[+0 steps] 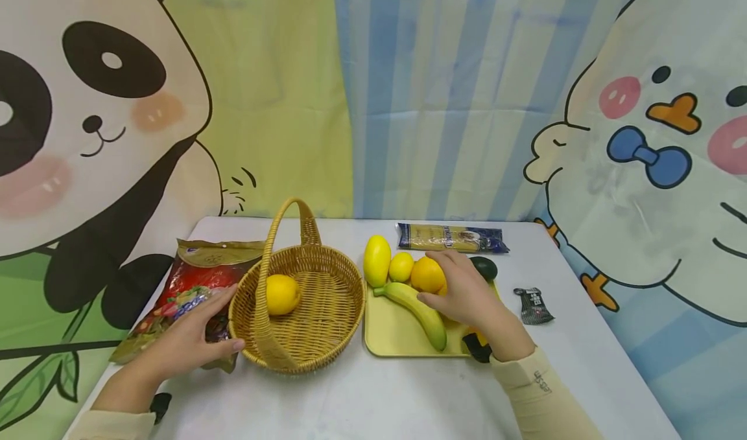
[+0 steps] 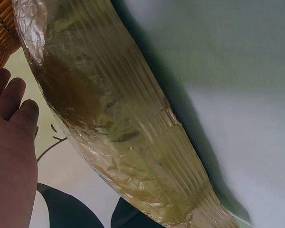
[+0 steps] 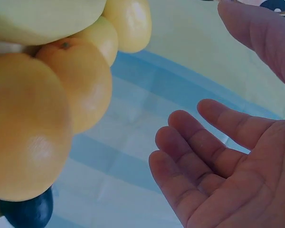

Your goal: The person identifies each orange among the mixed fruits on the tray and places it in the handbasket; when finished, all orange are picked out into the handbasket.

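My left hand (image 1: 187, 336) is at the left side of a wicker basket (image 1: 321, 317) with a tall handle, its fingertips right at the rim. One round yellow-orange fruit (image 1: 283, 294) lies inside the basket. Over a yellow tray (image 1: 391, 339) hovers my right hand (image 1: 469, 294), fingers spread and palm bare in the right wrist view. Close by it are an orange (image 1: 426, 273) and a banana (image 1: 417, 307). A larger orange fruit (image 3: 26, 128) shows in the right wrist view. Behind the banana lie a lemon (image 1: 401, 267), a long yellow fruit (image 1: 377, 262) and a dark green avocado (image 1: 484, 268).
A red and gold bag (image 1: 201, 278) lies left of the basket, partly under my left hand. Behind the tray is a pasta packet (image 1: 452, 238). To the right lies a small black packet (image 1: 533, 306). A printed cloth (image 1: 397, 103) hangs behind the white table (image 1: 408, 401).
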Demonstrator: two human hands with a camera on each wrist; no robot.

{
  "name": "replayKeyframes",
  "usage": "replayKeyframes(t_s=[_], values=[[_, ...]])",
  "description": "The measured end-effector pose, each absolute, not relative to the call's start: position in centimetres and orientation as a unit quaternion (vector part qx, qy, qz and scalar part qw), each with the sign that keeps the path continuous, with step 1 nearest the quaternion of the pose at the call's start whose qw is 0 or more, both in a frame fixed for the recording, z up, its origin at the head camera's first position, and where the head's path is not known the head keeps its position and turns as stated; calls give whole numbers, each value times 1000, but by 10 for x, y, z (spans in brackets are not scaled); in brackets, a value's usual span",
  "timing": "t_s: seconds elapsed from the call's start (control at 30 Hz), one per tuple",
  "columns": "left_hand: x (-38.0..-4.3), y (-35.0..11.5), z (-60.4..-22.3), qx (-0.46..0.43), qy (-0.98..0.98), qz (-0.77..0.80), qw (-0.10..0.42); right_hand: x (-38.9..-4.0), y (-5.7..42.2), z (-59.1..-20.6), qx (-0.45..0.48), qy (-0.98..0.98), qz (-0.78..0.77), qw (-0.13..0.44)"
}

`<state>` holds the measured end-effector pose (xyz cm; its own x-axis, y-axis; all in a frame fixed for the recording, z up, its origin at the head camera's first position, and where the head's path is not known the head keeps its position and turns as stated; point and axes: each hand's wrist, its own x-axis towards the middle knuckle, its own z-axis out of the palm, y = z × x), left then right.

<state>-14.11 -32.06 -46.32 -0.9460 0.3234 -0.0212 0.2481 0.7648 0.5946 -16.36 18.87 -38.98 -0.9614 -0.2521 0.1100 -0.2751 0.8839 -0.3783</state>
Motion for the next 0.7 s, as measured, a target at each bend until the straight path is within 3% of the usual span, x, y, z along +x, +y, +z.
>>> replayKeyframes(t_s=[0.7], values=[[-141,-320,-463,152,937,308,63,-138,251,-419,59,-978,199,32]])
